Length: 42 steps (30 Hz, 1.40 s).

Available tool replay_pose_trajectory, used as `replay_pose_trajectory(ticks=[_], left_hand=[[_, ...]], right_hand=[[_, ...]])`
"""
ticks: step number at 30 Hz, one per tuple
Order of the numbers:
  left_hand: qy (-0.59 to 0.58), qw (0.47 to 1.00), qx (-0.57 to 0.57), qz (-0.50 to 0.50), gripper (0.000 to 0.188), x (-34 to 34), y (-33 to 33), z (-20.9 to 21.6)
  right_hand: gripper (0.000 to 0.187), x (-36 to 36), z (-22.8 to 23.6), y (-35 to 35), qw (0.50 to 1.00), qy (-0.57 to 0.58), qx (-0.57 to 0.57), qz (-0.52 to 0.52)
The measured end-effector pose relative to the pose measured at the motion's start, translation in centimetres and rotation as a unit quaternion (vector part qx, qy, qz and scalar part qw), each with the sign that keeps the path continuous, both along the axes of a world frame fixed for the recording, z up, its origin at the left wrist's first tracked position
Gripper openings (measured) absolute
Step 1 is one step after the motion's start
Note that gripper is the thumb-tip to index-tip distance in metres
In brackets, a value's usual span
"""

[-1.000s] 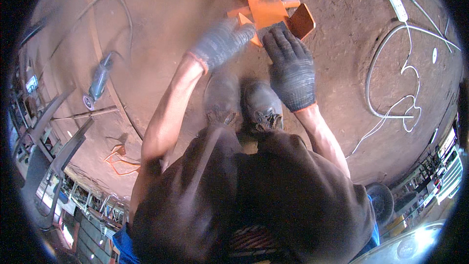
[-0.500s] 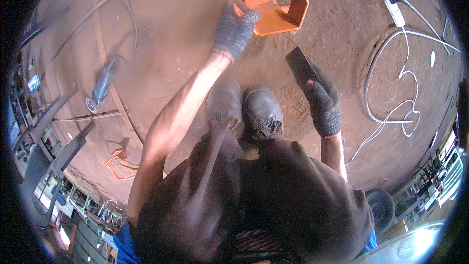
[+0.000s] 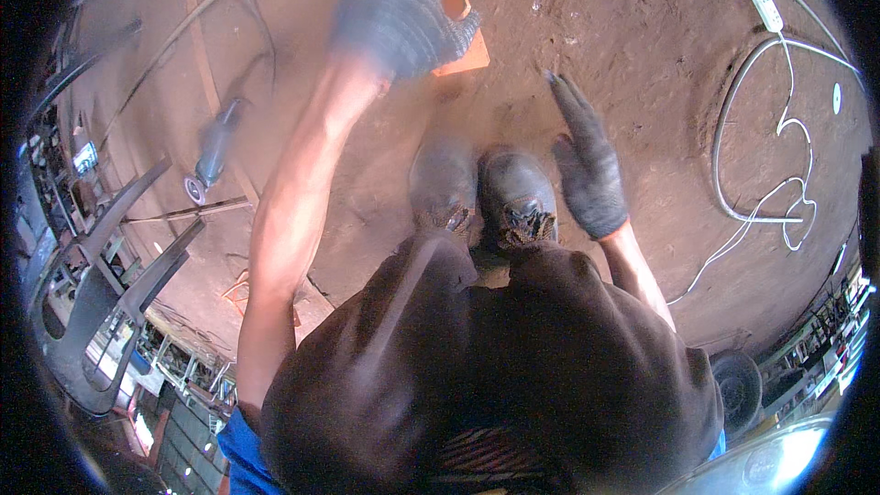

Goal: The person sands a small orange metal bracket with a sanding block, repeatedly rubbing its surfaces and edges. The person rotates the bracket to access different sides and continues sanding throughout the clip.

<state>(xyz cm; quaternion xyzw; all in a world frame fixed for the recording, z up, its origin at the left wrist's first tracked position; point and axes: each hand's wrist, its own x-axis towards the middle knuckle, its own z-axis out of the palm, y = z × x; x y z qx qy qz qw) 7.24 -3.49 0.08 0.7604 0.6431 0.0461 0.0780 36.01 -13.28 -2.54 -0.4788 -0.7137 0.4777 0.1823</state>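
Observation:
An orange metal piece (image 3: 461, 48) lies on the dirt floor ahead of my shoes (image 3: 484, 191). My left hand (image 3: 401, 11), in a grey knit glove, is blurred and laid over this piece at the top of the view; whether it grips the piece I cannot tell. My right hand (image 3: 587, 163), also gloved, hangs free beside my right shoe with its fingers straight and apart, holding nothing. My dark trousers fill the lower middle.
An angle grinder (image 3: 213, 152) with its cable lies on the floor at the left, near metal bars (image 3: 188, 214). A white cord (image 3: 768, 185) loops at the right, running from a power strip (image 3: 763, 0). Dark chairs (image 3: 101, 289) stand at the lower left.
My right hand came off the orange piece and drew back to beside my shoe. My left hand stayed on the piece, which now sits higher in the view.

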Motion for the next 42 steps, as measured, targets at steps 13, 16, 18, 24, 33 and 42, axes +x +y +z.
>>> replay_pose_trajectory(ticks=[13,16,18,24,33,42], left_hand=[[0.018,0.999,-0.032,0.014,0.057,0.4,0.0,2.2],[0.020,0.999,-0.039,0.012,0.056,0.2,0.3,1.8],[0.007,0.999,-0.032,0.008,0.055,0.2,0.7,1.7],[0.008,0.999,-0.038,0.003,0.053,0.1,0.6,1.8],[0.038,0.995,-0.086,0.025,0.051,0.6,0.1,2.5],[0.029,0.997,-0.070,0.018,0.051,0.2,0.0,2.6]], right_hand=[[0.071,-11.7,-3.1,3.3,0.954,-0.203,0.151,0.162],[0.071,-10.5,-1.5,1.4,0.961,-0.162,0.164,0.150],[0.073,-10.1,-3.3,3.0,0.961,-0.140,0.182,0.156],[0.077,-9.5,-1.1,2.2,0.956,-0.185,0.160,0.159],[0.065,-9.4,-2.0,1.5,0.962,-0.159,0.163,0.149],[0.079,-8.5,-2.8,2.0,0.968,-0.126,0.168,0.141]])
